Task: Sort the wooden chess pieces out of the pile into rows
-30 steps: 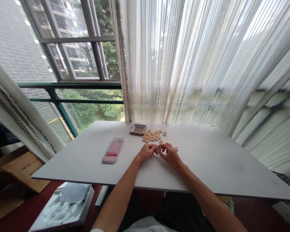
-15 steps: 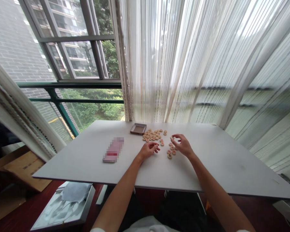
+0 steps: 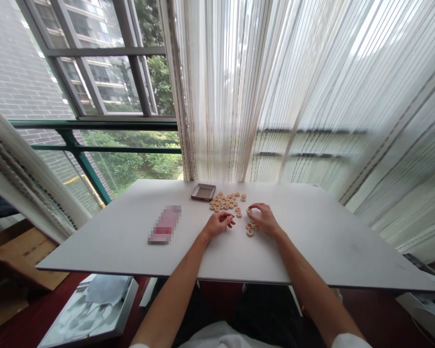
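Observation:
Small round wooden Chinese chess pieces [image 3: 224,200] form a loose cluster in the middle of the white table [image 3: 123,232], some showing red or dark characters. My right hand [image 3: 264,218] pinches one chess piece [image 3: 249,210] between thumb and fingertips, just right of the cluster. Below that hand lie several more pieces [image 3: 250,232], partly covered by it. My left hand [image 3: 219,224] rests low in front of the cluster, fingers loosely curled and apart, with no piece visible in them.
A shallow open box [image 3: 203,192] stands behind the cluster on the left. A blurred pink, flat item [image 3: 165,225] lies on the table's left side. Sheer curtains [image 3: 217,96] hang along the far edge. Beneath the table, a white box [image 3: 90,309] sits at left.
My right hand has moved slightly left and nearer to me with the piece, covering more of the pieces below. My left hand stays about in place. The whole view has shifted a little.

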Demonstrator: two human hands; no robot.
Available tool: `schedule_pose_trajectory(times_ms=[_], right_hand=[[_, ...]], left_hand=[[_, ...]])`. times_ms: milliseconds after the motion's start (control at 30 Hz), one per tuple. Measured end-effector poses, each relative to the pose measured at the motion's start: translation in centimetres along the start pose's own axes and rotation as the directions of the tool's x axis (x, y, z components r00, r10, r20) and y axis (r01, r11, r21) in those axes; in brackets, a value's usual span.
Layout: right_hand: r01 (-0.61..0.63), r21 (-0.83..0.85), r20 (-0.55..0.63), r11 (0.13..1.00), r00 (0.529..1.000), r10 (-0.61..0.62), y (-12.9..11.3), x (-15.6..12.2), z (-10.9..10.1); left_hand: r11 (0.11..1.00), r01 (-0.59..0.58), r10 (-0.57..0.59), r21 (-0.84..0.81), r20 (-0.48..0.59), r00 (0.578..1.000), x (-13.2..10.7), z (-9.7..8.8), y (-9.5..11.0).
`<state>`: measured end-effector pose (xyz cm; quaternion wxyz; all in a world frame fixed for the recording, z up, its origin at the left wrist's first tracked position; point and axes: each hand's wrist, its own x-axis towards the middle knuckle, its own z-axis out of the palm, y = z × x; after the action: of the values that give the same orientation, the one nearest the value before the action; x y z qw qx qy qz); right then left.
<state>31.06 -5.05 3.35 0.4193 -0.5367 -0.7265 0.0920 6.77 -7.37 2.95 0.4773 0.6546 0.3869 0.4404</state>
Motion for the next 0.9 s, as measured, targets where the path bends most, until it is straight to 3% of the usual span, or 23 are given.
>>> schedule_pose_trajectory(times_ms=[133,433,900], right_hand=[[0.008,-0.145,0.045,0.989,0.999,-0.001,-0.21,0.29,0.40],[-0.029,-0.239,0.122,0.971,0.991,0.060,0.20,0.52,0.86],[-0.002,-0.223,0.142,0.975,0.989,0.035,0.41,0.39,0.66]], left_hand=[[1.000,-0.009,0.009,-0.001,0.002,1.000,0.02,0.03,0.01],[1.000,0.008,-0.008,-0.014,-0.017,1.000,-0.12,0.10,0.12],[1.000,0.004,-0.005,-0.014,-0.024,1.000,-0.10,0.12,0.09]])
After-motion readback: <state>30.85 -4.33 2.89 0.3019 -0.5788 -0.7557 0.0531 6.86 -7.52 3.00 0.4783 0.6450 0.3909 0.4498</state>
